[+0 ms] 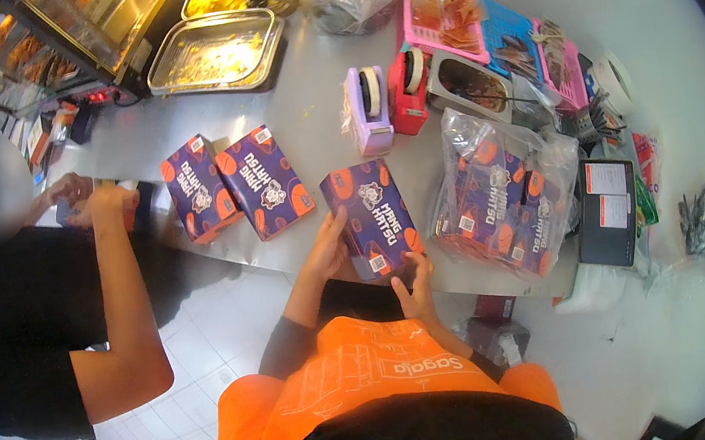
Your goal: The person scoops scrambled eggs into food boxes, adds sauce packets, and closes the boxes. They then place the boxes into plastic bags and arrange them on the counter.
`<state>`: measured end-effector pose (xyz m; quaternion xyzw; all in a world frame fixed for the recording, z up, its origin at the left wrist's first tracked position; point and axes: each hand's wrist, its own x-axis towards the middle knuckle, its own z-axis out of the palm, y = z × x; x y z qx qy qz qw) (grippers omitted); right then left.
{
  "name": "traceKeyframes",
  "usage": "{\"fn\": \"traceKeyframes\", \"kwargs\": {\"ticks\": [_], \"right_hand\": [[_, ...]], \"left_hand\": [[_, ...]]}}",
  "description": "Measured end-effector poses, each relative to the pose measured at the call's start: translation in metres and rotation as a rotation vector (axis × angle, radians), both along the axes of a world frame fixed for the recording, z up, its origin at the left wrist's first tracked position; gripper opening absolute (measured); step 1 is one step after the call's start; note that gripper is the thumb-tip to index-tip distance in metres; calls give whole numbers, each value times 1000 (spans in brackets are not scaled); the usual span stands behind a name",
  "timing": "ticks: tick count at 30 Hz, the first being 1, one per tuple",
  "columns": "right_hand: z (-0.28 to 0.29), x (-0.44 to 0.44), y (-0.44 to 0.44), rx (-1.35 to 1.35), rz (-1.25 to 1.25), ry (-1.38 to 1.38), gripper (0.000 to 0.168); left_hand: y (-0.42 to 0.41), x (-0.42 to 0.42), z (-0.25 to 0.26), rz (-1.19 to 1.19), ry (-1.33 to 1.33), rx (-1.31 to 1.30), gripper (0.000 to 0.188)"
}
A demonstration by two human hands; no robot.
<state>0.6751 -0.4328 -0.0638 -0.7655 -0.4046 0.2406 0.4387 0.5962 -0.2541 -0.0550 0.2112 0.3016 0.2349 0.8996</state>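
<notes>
Between my hands is a closed purple-and-orange cardboard food box [371,218], which bears a cartoon figure, writing and a printed code. My left hand [328,244] grips its left side, with the thumb side against the edge. At its near right corner, my right hand [419,281] holds on with bent fingers. The box is at the front edge of a metal table [288,129]; whether it rests there or is lifted I cannot tell. Two matching boxes lie to the left, one box [200,189] beside another box [265,181]. More such boxes fill a clear plastic bag [514,141] at the right.
A co-worker [27,312] in black handles something at the table's left end. Metal trays [217,85] with yellow food sit by a lit display warmer [98,33]. Behind my box stand a lilac tape dispenser [375,135], a red tape dispenser [408,107] and a pink basket [410,15].
</notes>
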Motion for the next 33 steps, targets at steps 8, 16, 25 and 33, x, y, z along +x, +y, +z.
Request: {"fn": "traceKeyframes", "kwargs": {"ticks": [8,16,25,33], "right_hand": [[79,19,103,-300,98,-398,73],[55,43,112,-191,149,-225,81],[48,54,108,-115,110,-209,81],[81,41,107,-221,90,-340,89]], "left_hand": [[-5,-17,-17,4,-61,31,49],[0,-14,-26,-117,220,283,59],[0,-6,-18,-178,193,425,53],[1,7,2,-97,135,380,53]]}}
